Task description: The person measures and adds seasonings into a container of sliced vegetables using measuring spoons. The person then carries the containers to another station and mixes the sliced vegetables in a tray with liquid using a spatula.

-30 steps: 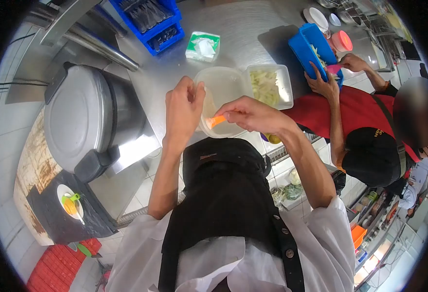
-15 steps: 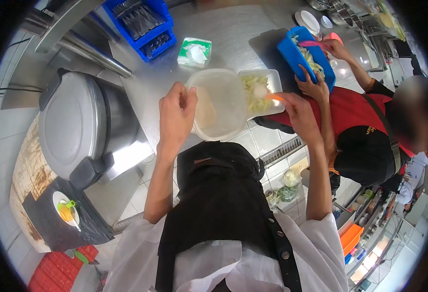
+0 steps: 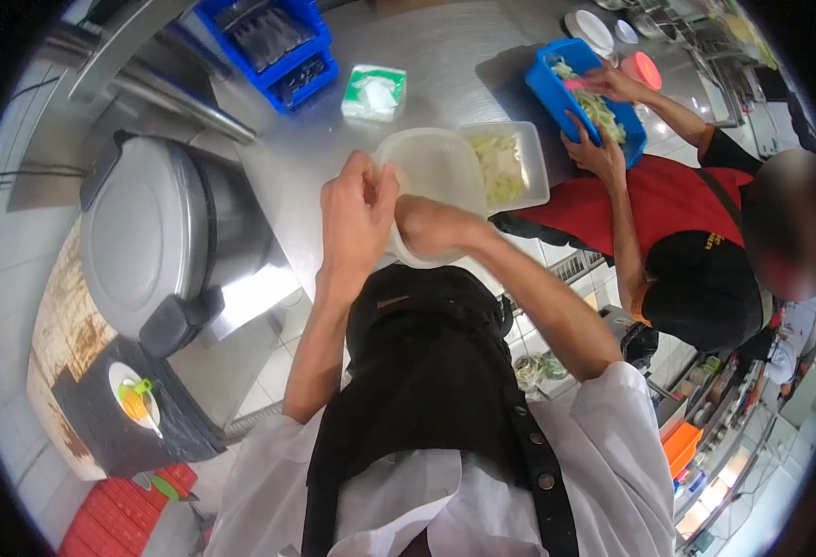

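Note:
A whitish plastic tub (image 3: 443, 167) is tilted in front of me at the edge of the steel counter. My left hand (image 3: 359, 213) is closed on its left rim, thumb and fingers pinched together. My right hand (image 3: 434, 226) reaches into the tub; its fingers are hidden inside, and no orange handle shows. Just right of the tub lies a clear rectangular container (image 3: 533, 167) with pale green cut vegetables (image 3: 499, 167).
At right a co-worker in a red apron (image 3: 603, 204) holds a blue bin (image 3: 542, 88) of cut vegetables and a pink utensil. Tissue pack (image 3: 373, 93) and blue cutlery bins (image 3: 282, 60) stand behind; a large lidded steel pot (image 3: 143, 237) is at left.
My right hand, with the orange-handled utensil, went from the tub to the vegetable container, then back into the tub. The co-worker's hand with the pink utensil moved over the blue bin.

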A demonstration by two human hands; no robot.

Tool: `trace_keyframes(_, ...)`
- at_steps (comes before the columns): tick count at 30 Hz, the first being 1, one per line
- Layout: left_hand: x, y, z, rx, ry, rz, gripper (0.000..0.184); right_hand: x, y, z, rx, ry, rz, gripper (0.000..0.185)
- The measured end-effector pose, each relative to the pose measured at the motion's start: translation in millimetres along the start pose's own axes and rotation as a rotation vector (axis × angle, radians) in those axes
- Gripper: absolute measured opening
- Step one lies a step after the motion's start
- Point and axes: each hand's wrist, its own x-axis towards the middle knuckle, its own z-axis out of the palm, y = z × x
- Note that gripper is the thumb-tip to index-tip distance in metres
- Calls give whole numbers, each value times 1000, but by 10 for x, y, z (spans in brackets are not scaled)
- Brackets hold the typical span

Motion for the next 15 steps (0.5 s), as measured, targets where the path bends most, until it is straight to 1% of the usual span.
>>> trace_keyframes(1, -15, -37, -15, -18, -10, -19, 26, -56, -18, -73, 2, -16, -6, 22)
trace_keyframes(3, -7, -105, -68, -28, -6, -61, 26, -171, -4, -244, 79, -182, -146, 26)
trace_keyframes(4, -9, -129, -90, -44, -20, -97, 25, -227, 50, -238, 82, -186, -147, 26)
trace_keyframes(6, 28, -154, -114, -29, -31, -91, 26, -319, 131, -230, 323, -5, -251, 28)
trace_keyframes(7, 48, -161, -120, -16, -41, -84, 27, -372, 149, -285, 321, -5, -251, 28)
trace_keyframes(9, 79, -169, -122, 5, -55, -71, 27, -477, 70, -426, 810, -176, 201, 28)
trace_keyframes(10, 116, -161, -121, 26, -64, -49, 28, -502, 87, -409, 880, -165, 212, 28)
trace_keyframes(11, 131, -147, -121, 23, -66, -45, 28, -520, 125, -404, 879, -160, 214, 28)
trace_keyframes(13, 137, -124, -132, 10, -61, -57, 28, -576, 197, -419, 1061, -96, 284, 28)
trace_keyframes(14, 141, -130, -136, 5, -62, -55, 28, -639, 207, -441, 1059, -92, 287, 28)
trace_keyframes(15, 148, -139, -142, 0, -56, -58, 29, -729, 217, -469, 1129, -14, 271, 27)
